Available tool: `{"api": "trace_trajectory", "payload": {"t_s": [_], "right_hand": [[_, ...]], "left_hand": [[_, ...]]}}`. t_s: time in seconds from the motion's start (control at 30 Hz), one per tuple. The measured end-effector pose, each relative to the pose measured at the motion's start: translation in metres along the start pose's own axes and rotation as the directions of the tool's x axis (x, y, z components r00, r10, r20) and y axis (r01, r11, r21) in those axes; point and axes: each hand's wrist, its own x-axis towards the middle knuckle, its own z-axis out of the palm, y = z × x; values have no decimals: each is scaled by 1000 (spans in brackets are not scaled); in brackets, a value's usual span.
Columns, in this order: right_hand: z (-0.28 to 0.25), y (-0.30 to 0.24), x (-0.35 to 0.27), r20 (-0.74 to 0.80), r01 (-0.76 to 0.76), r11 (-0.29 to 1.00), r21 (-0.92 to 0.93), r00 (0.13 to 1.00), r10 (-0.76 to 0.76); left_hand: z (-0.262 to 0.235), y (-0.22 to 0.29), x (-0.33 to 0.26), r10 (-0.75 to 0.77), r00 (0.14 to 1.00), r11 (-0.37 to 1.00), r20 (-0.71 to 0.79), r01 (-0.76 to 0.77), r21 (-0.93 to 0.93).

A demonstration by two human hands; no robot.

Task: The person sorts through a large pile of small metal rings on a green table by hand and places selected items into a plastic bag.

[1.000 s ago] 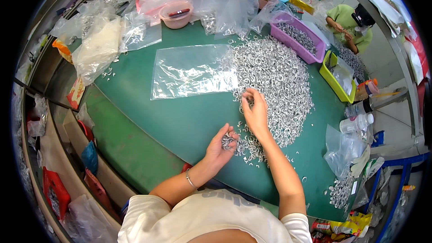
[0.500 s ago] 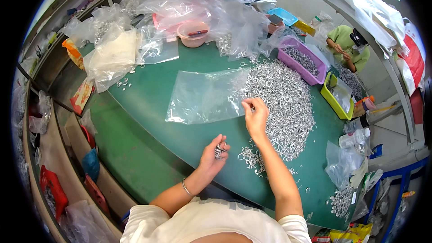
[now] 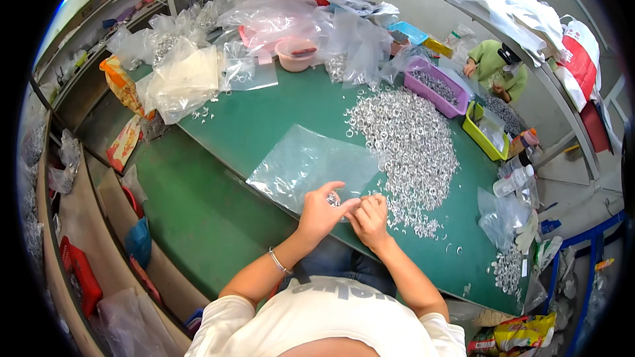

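Note:
My left hand (image 3: 321,211) is curled round several small silvery metal rings (image 3: 333,199), which show between thumb and fingers. Close beside it, near the table's front edge, my right hand (image 3: 370,219) has its fingers pinched at the near right edge of a clear plastic bag (image 3: 297,162); the exact grip is partly hidden. The bag lies flat on the green table, stretching away to the left from both hands. A broad pile of open metal rings (image 3: 413,149) spreads to the right of the bag, reaching close to my right hand.
A purple basket (image 3: 455,106) and a lime-green basket (image 3: 485,145) stand beyond the pile. Plastic bags and a pink bowl (image 3: 295,59) line the far side. A bottle (image 3: 514,181) stands at right. A person in green (image 3: 493,69) works at the far right.
The clear bag has been drawn toward me and turned. My right hand has come nearer and left, my left hand slightly up, so they now meet at the bag's edge.

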Motion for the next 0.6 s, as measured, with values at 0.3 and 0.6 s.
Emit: {"api": "trace_trajectory", "payload": {"t_s": [0.3,0.6], "right_hand": [[1,-43,-66,129,-527,797,295,848,514],[-11,-31,-64,406,-628,-127,767,323,855]], "left_hand": [[15,-33,-47,245,969,937,28,-244,249],[17,-25,-75,364,931,916,34,-364,167]]}}
